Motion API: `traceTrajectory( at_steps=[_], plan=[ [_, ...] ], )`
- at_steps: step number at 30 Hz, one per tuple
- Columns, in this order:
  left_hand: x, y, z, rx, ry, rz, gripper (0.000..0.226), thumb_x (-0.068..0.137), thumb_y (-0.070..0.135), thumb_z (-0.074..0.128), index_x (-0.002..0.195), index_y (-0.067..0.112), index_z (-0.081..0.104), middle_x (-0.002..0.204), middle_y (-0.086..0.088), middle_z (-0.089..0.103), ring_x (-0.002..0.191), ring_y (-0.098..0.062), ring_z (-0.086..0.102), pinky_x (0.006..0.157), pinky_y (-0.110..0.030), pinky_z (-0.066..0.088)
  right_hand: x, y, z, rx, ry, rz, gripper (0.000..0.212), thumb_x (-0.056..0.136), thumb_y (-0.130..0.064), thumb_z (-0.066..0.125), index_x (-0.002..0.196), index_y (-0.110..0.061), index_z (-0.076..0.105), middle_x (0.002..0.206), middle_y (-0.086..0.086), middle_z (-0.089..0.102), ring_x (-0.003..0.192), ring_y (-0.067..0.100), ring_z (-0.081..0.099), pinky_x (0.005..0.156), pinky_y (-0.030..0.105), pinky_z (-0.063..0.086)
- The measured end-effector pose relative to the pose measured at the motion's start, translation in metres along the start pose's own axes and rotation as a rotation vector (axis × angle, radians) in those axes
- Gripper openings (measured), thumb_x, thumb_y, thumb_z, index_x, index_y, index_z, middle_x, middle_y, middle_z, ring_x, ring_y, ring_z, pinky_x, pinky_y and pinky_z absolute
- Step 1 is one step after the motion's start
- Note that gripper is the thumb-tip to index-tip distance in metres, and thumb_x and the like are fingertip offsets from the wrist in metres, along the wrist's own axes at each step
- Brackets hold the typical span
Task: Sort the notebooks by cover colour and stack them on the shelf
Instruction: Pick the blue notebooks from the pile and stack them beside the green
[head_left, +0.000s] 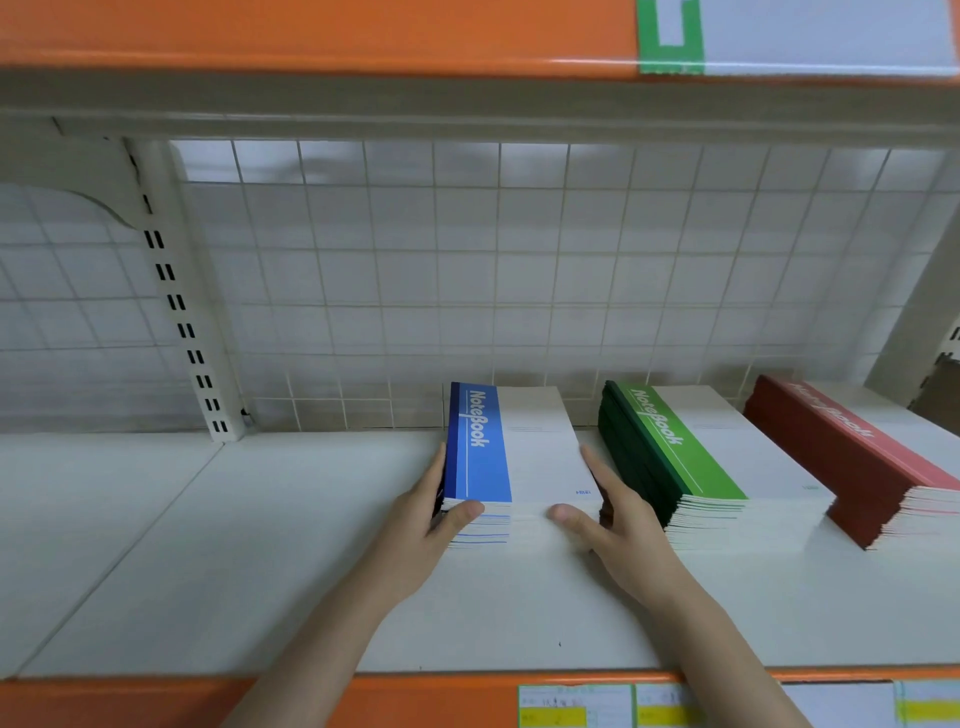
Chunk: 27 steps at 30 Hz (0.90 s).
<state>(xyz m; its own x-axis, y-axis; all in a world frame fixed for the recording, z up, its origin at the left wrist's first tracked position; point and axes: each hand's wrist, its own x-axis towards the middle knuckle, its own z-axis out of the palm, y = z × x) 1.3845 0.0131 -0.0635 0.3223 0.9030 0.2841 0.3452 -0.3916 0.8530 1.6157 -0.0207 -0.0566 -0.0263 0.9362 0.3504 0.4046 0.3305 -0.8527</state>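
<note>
Blue-and-white notebooks (511, 457), neatly stacked flat.

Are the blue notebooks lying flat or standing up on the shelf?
Lying flat. The blue notebooks form a stack with the top cover facing up, page edges toward the camera; the left hand and right hand press its sides.

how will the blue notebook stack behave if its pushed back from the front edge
The blue notebook stack would probably slide easily on the smooth white shelf. Being loose thin books, its layers may shear and fan out. The left hand and right hand flanking it should help keep it square.
</note>
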Motion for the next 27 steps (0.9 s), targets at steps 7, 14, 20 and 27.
traceTrajectory(
  at_steps=[7, 14, 20, 27],
  plan=[
    [0.000, 0.002, 0.003, -0.021, -0.029, 0.015, 0.065, 0.093, 0.028, 0.055, 0.148, 0.034, 0.019, 0.126, 0.029, 0.054, 0.108, -0.001, 0.060, 0.089, -0.020, 0.048, -0.005, -0.011, 0.004, 0.104, -0.040, 0.055, 0.047, 0.083, -0.048, 0.056, 0.127, -0.045, 0.041, 0.099, -0.037, 0.062, 0.080, -0.018, 0.057, 0.068, -0.001, 0.039],
    [0.002, 0.005, 0.005, -0.014, -0.028, 0.017, 0.067, 0.093, 0.026, 0.055, 0.149, 0.027, 0.018, 0.131, 0.028, 0.048, 0.115, 0.010, 0.051, 0.091, -0.007, 0.040, -0.004, -0.013, 0.008, 0.214, -0.064, 0.221, 0.062, 0.090, -0.045, 0.048, 0.146, -0.030, 0.026, 0.130, -0.036, 0.047, 0.119, -0.019, 0.042, 0.098, 0.004, 0.033],
    [0.005, 0.009, 0.001, -0.258, 0.001, -0.142, 0.067, 0.080, 0.077, 0.036, 0.137, 0.043, 0.037, 0.131, 0.022, 0.054, 0.119, 0.003, 0.051, 0.093, -0.015, 0.045, 0.009, -0.009, 0.000, 0.390, 0.012, 0.430, 0.063, 0.085, -0.067, 0.045, 0.133, -0.027, 0.052, 0.135, -0.014, 0.054, 0.127, 0.006, 0.047, 0.114, 0.039, 0.029],
    [0.071, 0.020, -0.003, -0.717, 0.155, -0.591, 0.057, 0.095, 0.063, 0.025, 0.086, 0.021, 0.063, 0.072, 0.000, 0.073, 0.063, -0.017, 0.071, 0.063, -0.031, 0.048, 0.084, -0.017, -0.006, 0.509, 0.085, 0.732, 0.037, 0.096, -0.034, 0.043, 0.104, -0.006, 0.065, 0.092, 0.013, 0.071, 0.084, 0.025, 0.069, 0.077, 0.031, 0.055]
  ],
)
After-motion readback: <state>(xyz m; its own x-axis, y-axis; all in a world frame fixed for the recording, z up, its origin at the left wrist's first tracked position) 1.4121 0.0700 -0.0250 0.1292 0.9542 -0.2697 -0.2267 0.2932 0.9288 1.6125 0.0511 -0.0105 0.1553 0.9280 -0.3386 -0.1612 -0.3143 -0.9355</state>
